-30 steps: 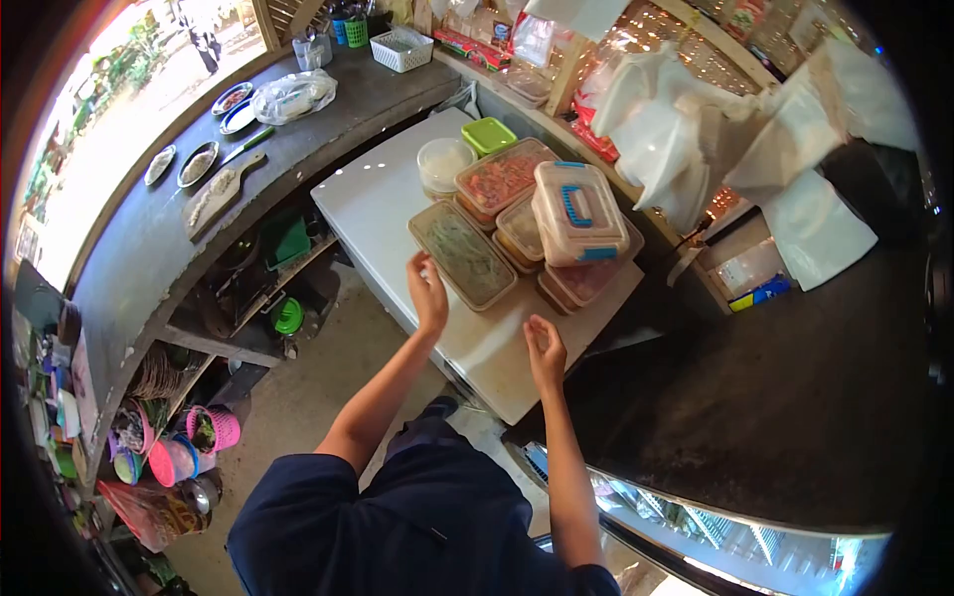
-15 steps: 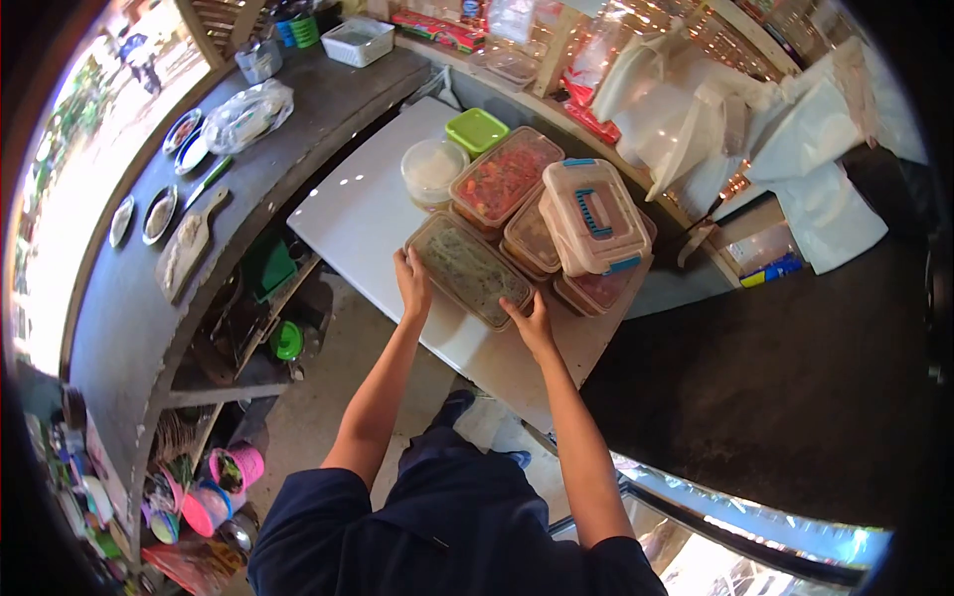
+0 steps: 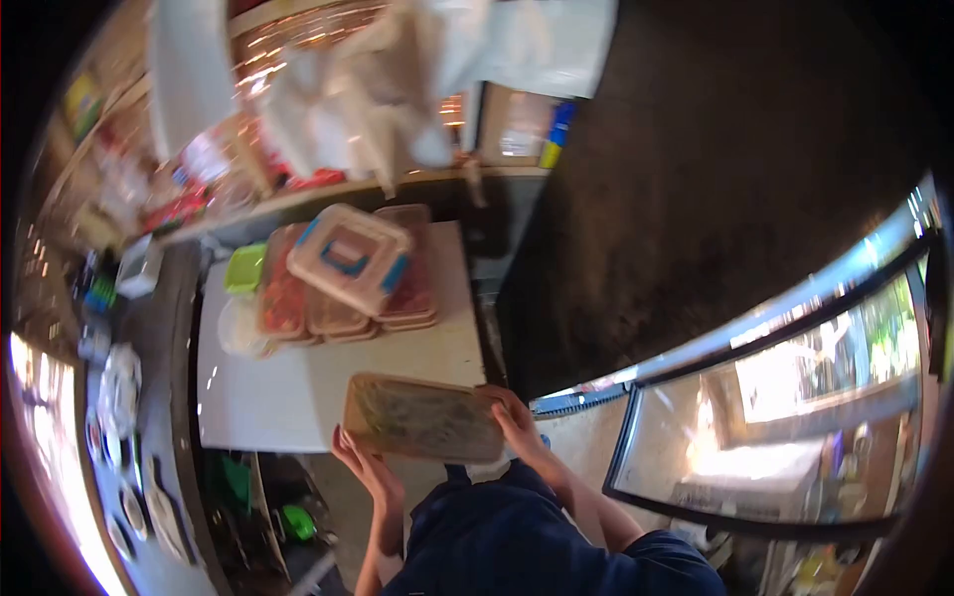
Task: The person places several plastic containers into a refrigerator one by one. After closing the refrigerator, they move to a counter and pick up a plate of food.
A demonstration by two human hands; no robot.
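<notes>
Between my two hands is a rectangular plastic food container (image 3: 425,417) with a cloudy lid and greenish contents, held off the table close to my body. My left hand (image 3: 368,467) grips its left end from below, and my right hand (image 3: 509,417) is wrapped around its right end. Behind it, on the white table (image 3: 278,397), stand a container with red contents (image 3: 283,288), a brownish container (image 3: 338,320) and another reddish container (image 3: 412,288). A white lidded box with a blue handle (image 3: 350,260) lies tilted on top of them.
A green-lidded tub (image 3: 245,268) and a round white tub (image 3: 238,328) stand at the stack's left. A dark counter (image 3: 164,397) with bowls and a cutting board runs along the left. At right is a glass-fronted case (image 3: 775,417). Plastic bags (image 3: 368,89) hang above the table.
The greenish container has been lifted off the white table and drawn toward my body, both hands on it. My view has turned to the right, bringing the glass-fronted case into sight.
</notes>
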